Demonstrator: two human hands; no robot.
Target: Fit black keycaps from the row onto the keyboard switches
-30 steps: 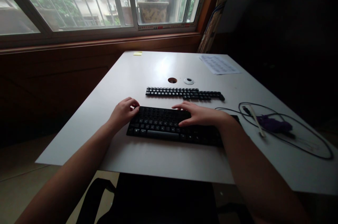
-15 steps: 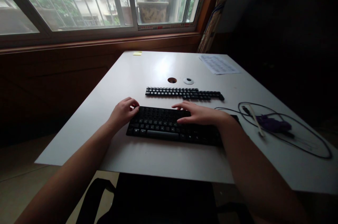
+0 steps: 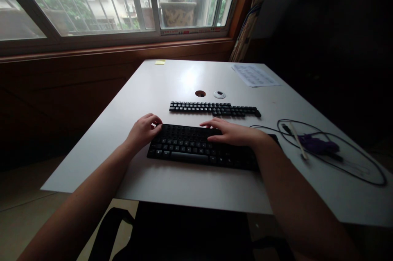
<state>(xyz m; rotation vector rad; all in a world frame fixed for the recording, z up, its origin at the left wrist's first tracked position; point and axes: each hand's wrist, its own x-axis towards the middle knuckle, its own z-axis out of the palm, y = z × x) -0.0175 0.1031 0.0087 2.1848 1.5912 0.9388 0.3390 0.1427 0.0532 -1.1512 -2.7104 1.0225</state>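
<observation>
A black keyboard (image 3: 187,157) lies on the white table in front of me. Its lower rows carry keycaps, while its upper rows look bare. My left hand (image 3: 143,130) is closed at the keyboard's far left corner, thumb and fingers pinching the edge. Over the keyboard's middle and right part rests my right hand (image 3: 231,131), thumb and fingers apart, with nothing visible between them. Just beyond the keyboard, loose black keycaps (image 3: 199,107) are lined up in rows. The palm hides some of the keyboard's right side.
On the right lie a looped black cable (image 3: 382,177), a pale stick-like tool (image 3: 297,140) and a purple bundle (image 3: 319,144). Behind the keycaps are a table hole (image 3: 200,94) and a round cover (image 3: 219,94). Papers (image 3: 256,76) and a yellow note (image 3: 160,62) lie farther back.
My right thumb has shifted very slightly to the right. My left hand, the keyboard and the keycap rows look the same.
</observation>
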